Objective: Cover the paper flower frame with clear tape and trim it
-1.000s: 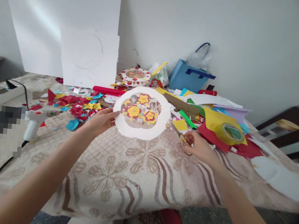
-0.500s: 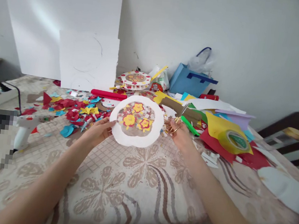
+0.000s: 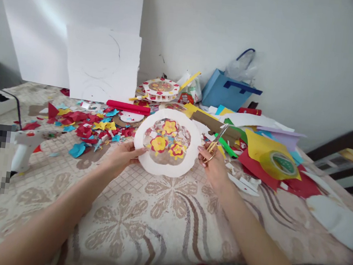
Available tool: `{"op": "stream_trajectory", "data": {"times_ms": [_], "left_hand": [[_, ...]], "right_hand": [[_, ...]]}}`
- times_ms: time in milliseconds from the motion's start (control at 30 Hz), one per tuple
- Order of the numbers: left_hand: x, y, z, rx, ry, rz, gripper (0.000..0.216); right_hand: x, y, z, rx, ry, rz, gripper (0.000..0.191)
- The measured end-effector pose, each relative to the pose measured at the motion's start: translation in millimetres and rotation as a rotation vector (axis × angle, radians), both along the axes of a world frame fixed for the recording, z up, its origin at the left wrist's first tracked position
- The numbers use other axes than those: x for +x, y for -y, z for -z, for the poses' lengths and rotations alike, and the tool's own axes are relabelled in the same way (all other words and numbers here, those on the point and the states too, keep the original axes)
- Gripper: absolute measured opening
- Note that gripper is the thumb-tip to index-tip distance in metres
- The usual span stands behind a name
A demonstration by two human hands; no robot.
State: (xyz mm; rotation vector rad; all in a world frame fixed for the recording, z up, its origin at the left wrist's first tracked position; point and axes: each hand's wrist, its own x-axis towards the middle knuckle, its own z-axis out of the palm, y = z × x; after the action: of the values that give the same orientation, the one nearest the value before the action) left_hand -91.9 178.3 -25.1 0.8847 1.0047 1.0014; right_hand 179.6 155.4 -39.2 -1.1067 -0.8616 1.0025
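Observation:
A white scalloped paper frame (image 3: 166,169) with a see-through middle is held up over the table. Three yellow-and-red paper flowers (image 3: 159,143) sit on that clear middle. My left hand (image 3: 124,154) pinches the frame's left edge, thumb in front. At the right edge, my right hand (image 3: 214,165) is closed round gold-handled scissors (image 3: 217,142), their blades pointing up and away. Its fingertips also touch the frame's rim.
Red, yellow and blue paper scraps (image 3: 84,124) lie left. A red roll (image 3: 128,107), a decorated round piece (image 3: 160,89) and a blue bag (image 3: 225,91) stand behind. Yellow tape (image 3: 279,164) rests on coloured sheets at right. A glue gun (image 3: 23,149) is at far left.
The frame and both hands have shifted slightly right in view, and the frame looks a little larger. The scissors show more plainly, their blades tilted more upright. Both hands keep their holds.

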Motion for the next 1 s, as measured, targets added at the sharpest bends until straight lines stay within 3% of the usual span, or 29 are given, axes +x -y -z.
{"op": "stream_trajectory", "data": {"times_ms": [167, 367, 567, 1000], "left_hand": [[-7.0, -4.2, -1.7, 0.046, 0.03, -0.075, 0.025], [-16.3, -9.9, 1.5, -0.035, 0.09, -0.107, 0.016], [-13.6, -6.8, 1.6, -0.014, 0.14, -0.092, 0.014], [-10.5, -8.5, 8.9, -0.029, 0.172, -0.086, 0.017]], "right_hand": [[4.5, 7.6, -3.0, 0.064, 0.16, -0.082, 0.046], [12.4, 15.5, 2.2, 0.101, 0.47, -0.192, 0.049], [5.9, 22.3, -2.2, 0.012, 0.948, -0.118, 0.04], [0.0, 24.8, -7.5, -0.041, 1.16, -0.034, 0.034]]}}
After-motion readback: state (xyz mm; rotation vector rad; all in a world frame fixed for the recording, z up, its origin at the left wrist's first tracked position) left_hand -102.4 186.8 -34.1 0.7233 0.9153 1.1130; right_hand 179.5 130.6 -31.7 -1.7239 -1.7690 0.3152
